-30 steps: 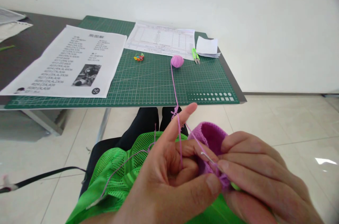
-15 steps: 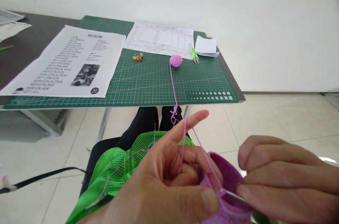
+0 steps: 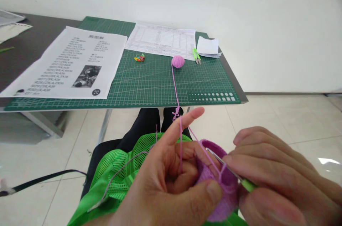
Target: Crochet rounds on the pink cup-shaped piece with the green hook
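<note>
My left hand [image 3: 176, 179] pinches the rim of a purple crocheted piece [image 3: 223, 201] between thumb and fingers. Its index finger is stretched out, with pink yarn [image 3: 181, 144] looped over it and running down to the piece. In my right hand [image 3: 280, 172] is a crochet hook [image 3: 248, 184] with a green handle. The hook's metal tip points up and left over the opening of the piece, and a yarn loop lies around its shaft. A pink yarn ball [image 3: 177, 61] rests on the green mat, its strand trailing over the front edge.
On the green cutting mat [image 3: 149, 83] lie a printed sheet [image 3: 61, 62], a form [image 3: 162, 40], small colored markers [image 3: 139, 57], green snips [image 3: 196, 56] and white paper slips [image 3: 207, 46]. Green mesh fabric [image 3: 117, 165] covers the lap below the table.
The hook tip has come out of the stitch and moved up and left. My right hand has risen slightly, the piece has tilted, and my left index finger has shifted a little left.
</note>
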Demonstrator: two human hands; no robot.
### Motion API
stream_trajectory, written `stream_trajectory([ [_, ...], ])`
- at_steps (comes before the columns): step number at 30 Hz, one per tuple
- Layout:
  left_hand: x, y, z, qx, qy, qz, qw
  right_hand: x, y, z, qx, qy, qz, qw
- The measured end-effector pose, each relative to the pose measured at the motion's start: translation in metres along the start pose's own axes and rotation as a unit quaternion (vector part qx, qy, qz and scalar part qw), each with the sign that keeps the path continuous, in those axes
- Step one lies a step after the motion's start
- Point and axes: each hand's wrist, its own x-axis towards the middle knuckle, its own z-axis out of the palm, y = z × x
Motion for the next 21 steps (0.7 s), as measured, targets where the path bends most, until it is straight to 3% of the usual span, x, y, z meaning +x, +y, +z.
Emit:
stream_trajectory([
  [6,0.002,-0.01,0.0,0.06,0.084,0.06,0.993,-0.007,-0.002,0.002,0.012,0.028,0.037,0.999],
  [12,0.011,-0.005,-0.002,-0.118,0.149,0.043,0.981,-0.01,-0.002,0.009,-0.013,0.045,0.045,0.998],
  [16,0.001,0.002,-0.005,-0.11,0.154,0.008,0.982,-0.016,0.01,0.01,-0.044,0.132,0.002,0.99],
  [19,-0.009,-0.002,-0.011,-0.042,0.149,0.007,0.988,-0.019,0.018,0.003,-0.083,0.051,-0.003,0.995],
  [21,-0.013,-0.008,-0.015,0.0,0.162,0.025,0.987,-0.017,0.02,-0.001,-0.095,0.049,-0.014,0.994],
])
